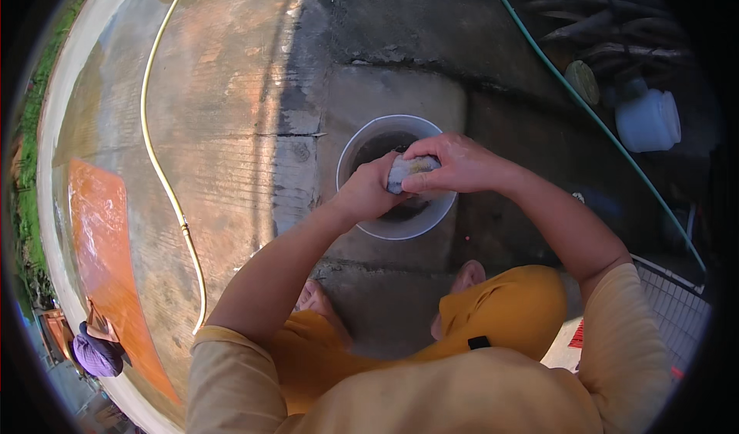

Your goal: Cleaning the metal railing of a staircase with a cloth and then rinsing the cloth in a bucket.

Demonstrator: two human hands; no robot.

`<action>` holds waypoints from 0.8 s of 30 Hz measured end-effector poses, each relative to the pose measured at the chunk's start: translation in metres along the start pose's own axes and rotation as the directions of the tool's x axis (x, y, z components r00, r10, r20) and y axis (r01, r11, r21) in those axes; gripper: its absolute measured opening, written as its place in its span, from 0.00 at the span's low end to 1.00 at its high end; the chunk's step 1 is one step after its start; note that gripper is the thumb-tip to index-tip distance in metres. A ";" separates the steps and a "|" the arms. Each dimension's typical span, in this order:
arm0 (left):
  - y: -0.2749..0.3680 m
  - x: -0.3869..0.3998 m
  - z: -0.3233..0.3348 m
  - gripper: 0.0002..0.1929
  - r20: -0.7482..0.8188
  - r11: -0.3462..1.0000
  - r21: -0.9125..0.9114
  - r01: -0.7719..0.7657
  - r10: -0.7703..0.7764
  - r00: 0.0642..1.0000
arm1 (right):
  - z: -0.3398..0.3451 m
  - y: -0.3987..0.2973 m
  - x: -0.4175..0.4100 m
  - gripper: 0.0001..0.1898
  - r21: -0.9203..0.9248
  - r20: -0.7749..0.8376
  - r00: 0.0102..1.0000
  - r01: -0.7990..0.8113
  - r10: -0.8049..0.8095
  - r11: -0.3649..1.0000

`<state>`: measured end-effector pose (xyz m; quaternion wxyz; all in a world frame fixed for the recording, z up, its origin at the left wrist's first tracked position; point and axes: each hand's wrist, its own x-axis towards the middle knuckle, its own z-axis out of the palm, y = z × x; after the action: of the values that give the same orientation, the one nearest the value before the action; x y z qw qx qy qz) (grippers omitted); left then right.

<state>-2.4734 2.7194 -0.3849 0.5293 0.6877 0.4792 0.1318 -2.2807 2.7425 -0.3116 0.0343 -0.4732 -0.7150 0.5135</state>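
Both of my hands hold a bunched grey cloth-like thing above a round white bucket. My left hand grips its left side with the fingers mostly hidden. From the right, my right hand closes over it, fingers on top and thumb across its near side. Dark water or other dark contents show inside the bucket below the hands. Whether the held thing is a rag or something stiffer is hard to tell.
A pale yellow hose curves across the wet concrete at left, beside an orange sheet. A person crouches near it. At right lie a green hose, a white plastic container, branches and a wire rack.
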 end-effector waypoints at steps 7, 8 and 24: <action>0.058 -0.002 -0.042 0.24 -0.025 0.959 -0.260 -0.111 0.108 0.994 | -0.014 0.017 -0.033 0.25 -0.012 -0.410 0.847 0.365 -0.338 0.931; 0.066 -0.004 -0.045 0.24 -0.011 0.936 -0.335 -0.111 0.114 0.993 | -0.020 0.011 -0.035 0.23 -0.128 -0.246 0.959 0.113 -0.142 0.985; -0.029 0.029 0.034 0.35 -0.001 0.860 0.487 0.152 -0.173 0.985 | 0.075 0.095 0.010 0.24 -0.666 -0.001 0.997 0.057 -0.077 0.744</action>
<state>-2.4501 2.7218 -0.4326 0.3592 0.7582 0.5417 -0.0521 -2.2660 2.6995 -0.4243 -0.1078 -0.4357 -0.8669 0.2168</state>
